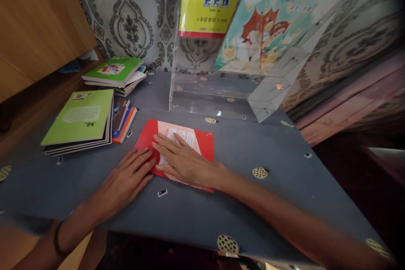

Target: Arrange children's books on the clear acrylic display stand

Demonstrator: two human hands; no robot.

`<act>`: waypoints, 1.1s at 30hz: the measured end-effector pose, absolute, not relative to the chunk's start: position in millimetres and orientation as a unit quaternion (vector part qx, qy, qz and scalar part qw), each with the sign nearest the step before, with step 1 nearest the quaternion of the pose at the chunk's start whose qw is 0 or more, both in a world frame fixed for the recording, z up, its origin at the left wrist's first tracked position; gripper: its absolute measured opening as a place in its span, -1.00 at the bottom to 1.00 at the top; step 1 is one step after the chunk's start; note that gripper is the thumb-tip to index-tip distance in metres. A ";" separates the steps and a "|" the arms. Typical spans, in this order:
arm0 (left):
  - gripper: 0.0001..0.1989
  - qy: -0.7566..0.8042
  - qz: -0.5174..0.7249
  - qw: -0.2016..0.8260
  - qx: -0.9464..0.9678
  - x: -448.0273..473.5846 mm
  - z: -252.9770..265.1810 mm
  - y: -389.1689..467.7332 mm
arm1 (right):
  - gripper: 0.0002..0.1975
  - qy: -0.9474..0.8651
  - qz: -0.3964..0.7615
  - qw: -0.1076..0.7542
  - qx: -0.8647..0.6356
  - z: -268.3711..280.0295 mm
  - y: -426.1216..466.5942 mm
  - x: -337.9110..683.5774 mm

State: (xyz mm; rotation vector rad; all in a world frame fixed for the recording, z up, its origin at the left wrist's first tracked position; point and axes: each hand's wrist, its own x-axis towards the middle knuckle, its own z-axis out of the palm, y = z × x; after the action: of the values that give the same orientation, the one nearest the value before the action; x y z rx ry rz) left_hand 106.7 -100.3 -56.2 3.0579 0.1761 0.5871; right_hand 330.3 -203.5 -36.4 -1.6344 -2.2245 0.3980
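A red book [206, 145] with a pale pink band and white printed patches lies flat on the blue-grey tablecloth. Across its middle rests my right hand [179, 156], palm down with the fingers stretched toward the left. My left hand [131, 177] lies flat at the book's lower left edge, its fingertips on the red cover. Both hands have their fingers extended and grip nothing. Part of the cover is hidden under them.
Behind the book stands a clear acrylic rack [218, 103] bearing a yellow workbook [205, 12] and a teal picture book [262, 38]. At left are two book stacks, topped by a light green book [79, 128] and a green one [126, 69]. A wooden panel [41, 21] borders the left.
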 end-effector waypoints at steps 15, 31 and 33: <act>-0.58 0.048 0.210 -0.034 0.976 108.4 -60.1 -98.6 | -0.40 -0.755 0.197 0.232 -0.581 -44.8 -157.3 346.2; -0.59 -0.064 0.132 -0.099 0.984 154.5 -37.4 -103.0 | -0.54 -0.624 0.245 0.413 -0.617 -51.6 -185.4 389.6; -0.61 -0.085 0.137 -0.149 0.976 153.9 -37.6 -102.7 | -0.59 -0.642 0.232 0.390 -0.617 -50.8 -186.1 389.6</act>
State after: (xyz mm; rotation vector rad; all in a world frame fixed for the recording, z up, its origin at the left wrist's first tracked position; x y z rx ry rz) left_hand 153.9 -102.7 -37.6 3.3935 -0.2972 0.4779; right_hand 389.6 -186.1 -50.8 -1.5691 -1.6327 0.5904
